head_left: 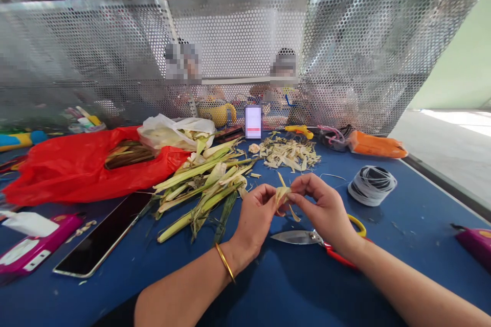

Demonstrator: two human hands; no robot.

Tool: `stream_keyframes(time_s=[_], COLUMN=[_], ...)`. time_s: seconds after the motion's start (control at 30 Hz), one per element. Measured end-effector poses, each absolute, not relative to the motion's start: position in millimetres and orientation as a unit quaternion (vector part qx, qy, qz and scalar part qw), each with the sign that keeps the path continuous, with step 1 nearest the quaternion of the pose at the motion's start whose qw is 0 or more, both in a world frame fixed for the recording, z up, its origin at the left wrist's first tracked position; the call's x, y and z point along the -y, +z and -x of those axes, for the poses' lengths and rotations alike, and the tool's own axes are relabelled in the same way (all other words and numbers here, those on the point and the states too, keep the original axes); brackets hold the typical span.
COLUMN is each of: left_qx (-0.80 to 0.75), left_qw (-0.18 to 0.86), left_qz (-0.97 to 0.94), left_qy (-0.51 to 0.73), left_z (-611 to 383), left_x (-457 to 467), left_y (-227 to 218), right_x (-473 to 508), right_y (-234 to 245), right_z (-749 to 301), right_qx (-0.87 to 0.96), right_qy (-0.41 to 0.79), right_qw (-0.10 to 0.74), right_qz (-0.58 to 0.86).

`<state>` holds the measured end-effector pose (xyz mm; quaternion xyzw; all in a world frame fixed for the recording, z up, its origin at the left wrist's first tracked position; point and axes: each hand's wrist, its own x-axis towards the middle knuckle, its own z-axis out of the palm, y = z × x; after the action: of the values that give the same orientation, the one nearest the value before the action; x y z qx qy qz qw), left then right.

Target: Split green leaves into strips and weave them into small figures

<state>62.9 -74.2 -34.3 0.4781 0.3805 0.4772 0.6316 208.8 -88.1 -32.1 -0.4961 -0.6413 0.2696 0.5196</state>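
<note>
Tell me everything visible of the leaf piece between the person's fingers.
The leaf piece is a small, pale yellow-green strip, dry-looking, folded into a tight bundle, with one narrow end sticking up and another trailing down. It is held above the blue table, pinched from both sides by the fingertips of the left hand and the right hand. Its folds are too small to make out.

Matt blue tabletop, glossy red plastic bag, perforated shiny metal screen.
</note>
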Motion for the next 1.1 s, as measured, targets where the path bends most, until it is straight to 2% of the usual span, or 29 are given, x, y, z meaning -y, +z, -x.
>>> stream_keyframes(time_s=[0.3, 0.6, 0.73, 1.1], left_qx=[-0.377, -0.385, -0.373, -0.387], left_qw=[0.654, 0.711, 0.732, 0.603], left_qz=[-0.453, -0.369, -0.350, -0.480], left_qy=[0.473, 0.458, 0.451, 0.506], left_z=[-64.9, -61.7, -60.8, -63.1], left_x=[73.0, 69.2, 69.0, 71.6], left_y=[-31.9, -38.3, -35.7, -36.1], right_x=[85.9, 88.4, 88.6, 89.3], right_y=[-35.4, -32.7, -31.9, -34.4], right_z=[-209.0, -209.7, -209.0, -209.3], right_qx=[0.617, 0.718, 0.721, 0.675], right_qy=[0.330, 0.196, 0.180, 0.237], right_qw=[0.533, 0.476, 0.474, 0.486], right_qz=[0.475, 0.468, 0.474, 0.502])
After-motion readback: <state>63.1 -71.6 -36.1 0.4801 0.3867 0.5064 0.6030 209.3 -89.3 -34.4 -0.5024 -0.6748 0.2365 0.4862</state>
